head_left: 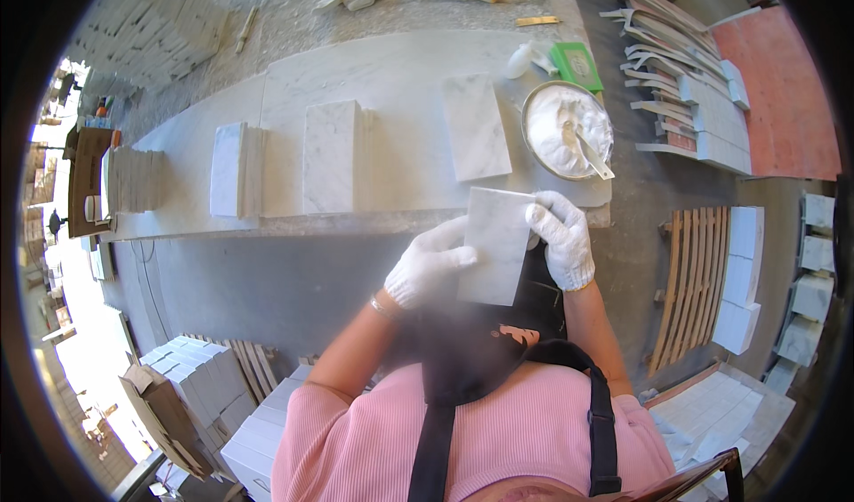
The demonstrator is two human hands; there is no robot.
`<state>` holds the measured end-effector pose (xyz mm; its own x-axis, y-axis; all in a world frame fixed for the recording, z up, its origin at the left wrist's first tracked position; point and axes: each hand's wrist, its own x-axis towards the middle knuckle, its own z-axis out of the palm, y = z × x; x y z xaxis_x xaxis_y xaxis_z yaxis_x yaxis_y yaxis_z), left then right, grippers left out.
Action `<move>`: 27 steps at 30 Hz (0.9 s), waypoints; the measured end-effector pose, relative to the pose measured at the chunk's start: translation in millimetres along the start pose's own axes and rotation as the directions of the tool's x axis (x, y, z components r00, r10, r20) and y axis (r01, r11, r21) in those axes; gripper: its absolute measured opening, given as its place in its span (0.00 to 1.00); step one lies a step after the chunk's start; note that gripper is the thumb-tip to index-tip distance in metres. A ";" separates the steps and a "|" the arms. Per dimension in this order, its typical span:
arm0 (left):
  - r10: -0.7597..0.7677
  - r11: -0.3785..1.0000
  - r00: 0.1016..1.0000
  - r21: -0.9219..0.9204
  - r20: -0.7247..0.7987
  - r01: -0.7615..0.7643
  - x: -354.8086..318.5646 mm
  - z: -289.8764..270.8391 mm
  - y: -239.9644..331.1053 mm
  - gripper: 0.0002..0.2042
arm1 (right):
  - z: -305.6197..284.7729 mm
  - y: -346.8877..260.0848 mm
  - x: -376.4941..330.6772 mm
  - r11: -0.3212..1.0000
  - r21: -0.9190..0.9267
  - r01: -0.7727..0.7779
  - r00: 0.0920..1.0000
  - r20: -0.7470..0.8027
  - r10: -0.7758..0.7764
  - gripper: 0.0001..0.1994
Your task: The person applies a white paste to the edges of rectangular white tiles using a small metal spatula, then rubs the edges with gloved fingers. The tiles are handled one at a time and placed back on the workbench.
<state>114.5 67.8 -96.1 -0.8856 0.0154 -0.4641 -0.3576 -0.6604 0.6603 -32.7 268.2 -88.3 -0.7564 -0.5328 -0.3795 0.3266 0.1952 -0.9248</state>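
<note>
Pink sleeves and a black apron strap [601, 431] are seen closest to the lens, with both forearms raised toward the workbench [400, 199]. One marble tile [495, 246] is held up in the air between two white-gloved hands, just in front of the bench's near edge and tilted a bit. It's gripped on its left edge by the left hand [430, 266], fingers curled together around the edge with the thumb laid across the tile's face. Its upper right corner is pinched by the right hand [560, 237], fingers pressed close and wrapped over the top edge.

Further back on the bench, a few more marble pieces are laid out: a single flat tile [477, 128] just beyond the held one, a thicker stack [333, 157] to its left, and another small stack [235, 169] left of that. Over on the right, a round metal bowl [567, 130] full of white paste is parked, with a tool [589, 153] stuck in it. A green pad [576, 64] is set just behind the bowl. Loads more tiles are stacked on the floor [729, 279] off to the right, next to a wooden pallet [689, 279].
</note>
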 end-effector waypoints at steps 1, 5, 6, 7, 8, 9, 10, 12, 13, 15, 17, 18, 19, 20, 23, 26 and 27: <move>-0.008 1.000 1.000 0.003 -0.007 0.008 -0.4 0.8 0.0 0.34 | -0.3 -3.0 5.1 1.000 0.011 0.020 0.999 -0.043 -0.019 0.17; 0.011 0.999 1.000 -0.031 0.009 -0.011 -0.9 3.5 1.0 0.35 | 0.6 -6.9 9.9 0.992 0.092 0.088 0.991 -0.110 -0.078 0.18; 0.008 0.999 1.000 -0.048 0.004 -0.007 -0.4 4.0 1.3 0.36 | 1.5 -5.4 7.2 0.990 0.114 0.088 0.992 -0.095 -0.078 0.19; 0.036 0.997 0.999 -0.068 0.022 -0.034 0.0 4.3 1.7 0.36 | 2.8 -3.5 3.9 0.989 0.130 0.063 0.995 -0.079 -0.053 0.20; 0.051 0.995 0.998 -0.085 0.030 -0.049 1.0 4.1 2.3 0.36 | 2.5 -2.4 -0.6 0.986 0.160 0.039 0.999 -0.012 -0.037 0.19; 0.065 0.993 0.997 -0.101 0.036 -0.061 2.0 3.4 2.8 0.37 | 1.9 -1.6 -4.9 0.983 0.182 -0.013 0.998 0.057 0.003 0.18; 0.101 0.989 0.994 -0.112 0.051 -0.095 3.5 2.9 2.6 0.36 | 4.1 0.4 -8.9 0.980 0.191 -0.048 0.995 0.089 0.031 0.18; 0.102 0.988 0.994 -0.123 0.036 -0.097 5.7 0.0 1.0 0.34 | 7.4 2.0 -14.1 0.992 0.113 -0.061 0.990 0.135 0.045 0.18; 0.130 0.982 0.990 -0.144 0.049 -0.122 7.5 -1.7 -0.9 0.33 | 8.8 1.8 -14.9 0.996 0.071 -0.057 0.985 0.167 0.044 0.18; 0.125 0.980 0.991 -0.165 0.053 -0.115 10.5 -9.0 -4.3 0.30 | 11.8 0.4 -14.6 0.997 0.050 -0.054 0.990 0.130 0.047 0.18; 0.057 0.977 0.997 -0.203 -0.049 -0.066 16.5 -12.2 -11.1 0.30 | 14.1 -2.0 -12.7 0.998 0.013 -0.065 0.990 0.125 0.063 0.18; 0.073 0.955 0.997 -0.287 -0.002 -0.070 17.1 -14.0 -14.2 0.29 | 15.2 -2.9 -11.9 0.998 0.011 -0.060 0.992 0.113 0.059 0.17; 0.128 0.956 0.991 -0.268 0.029 -0.116 17.0 -14.9 -17.0 0.29 | 15.7 -3.6 -11.5 0.998 0.008 -0.059 0.993 0.101 0.058 0.17; 0.139 0.965 0.990 -0.228 0.024 -0.130 17.2 -15.9 -18.4 0.29 | 16.6 -3.7 -11.1 0.998 0.004 -0.056 0.994 0.090 0.055 0.17; 0.161 0.971 0.987 -0.178 -0.014 -0.161 15.5 -15.1 -19.8 0.28 | 18.3 -1.2 -10.8 1.000 0.006 -0.027 0.997 0.069 0.026 0.17; 0.166 0.967 0.986 -0.191 -0.026 -0.168 11.4 -11.7 -15.5 0.27 | 19.9 2.4 -9.3 1.000 0.020 -0.020 0.998 0.054 0.019 0.19; 0.167 0.966 0.986 -0.198 -0.024 -0.169 10.0 -9.7 -12.7 0.27 | 20.2 2.3 -8.4 1.000 0.021 -0.016 0.998 0.053 0.015 0.19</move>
<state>113.1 69.0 -114.8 -0.9256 -0.1133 -0.3611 -0.1371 -0.7889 0.5990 -14.1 256.5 -86.7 -0.7204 -0.5723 -0.3917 0.3508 0.1865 -0.9177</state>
